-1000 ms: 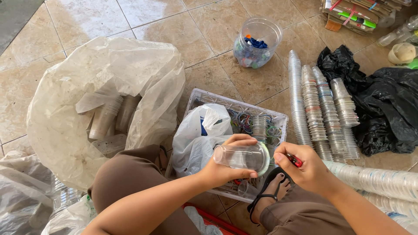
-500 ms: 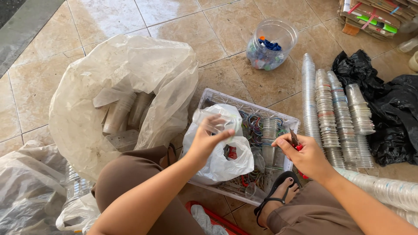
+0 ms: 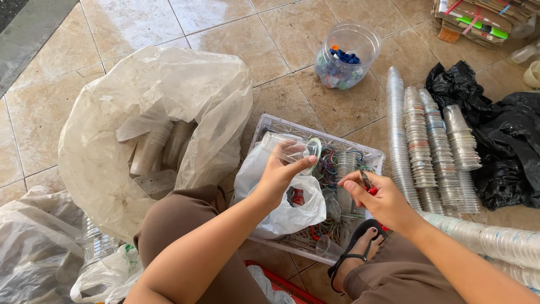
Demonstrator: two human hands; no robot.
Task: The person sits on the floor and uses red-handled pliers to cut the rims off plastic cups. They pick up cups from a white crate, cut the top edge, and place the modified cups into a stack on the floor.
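Our left hand (image 3: 279,175) closes around a clear plastic cup (image 3: 292,148) lying on its side, thumb along its wall and the mouth pointing to three o'clock. Our right hand (image 3: 378,198) is curled shut on a small red-handled cutting tool (image 3: 367,183), its tip sticking up between thumb and forefinger. The cup sits at about ten o'clock from the right hand, near it but not touching.

We judge the step in hand to be stripping the cup: it is held ready and the tool has not yet reached it. The next move calls for bringing tool and cup rim together while the left hand keeps the thin wall from buckling.

Below both hands lies a pale slotted plastic crate (image 3: 315,130) with a white plastic bag (image 3: 281,208) and a tangle of scraps. At ten o'clock sits a big clear sack of stacked cups (image 3: 152,129); at three o'clock, long stacks of nested clear cups (image 3: 427,152); at twelve, a clear jar of coloured caps (image 3: 344,55).
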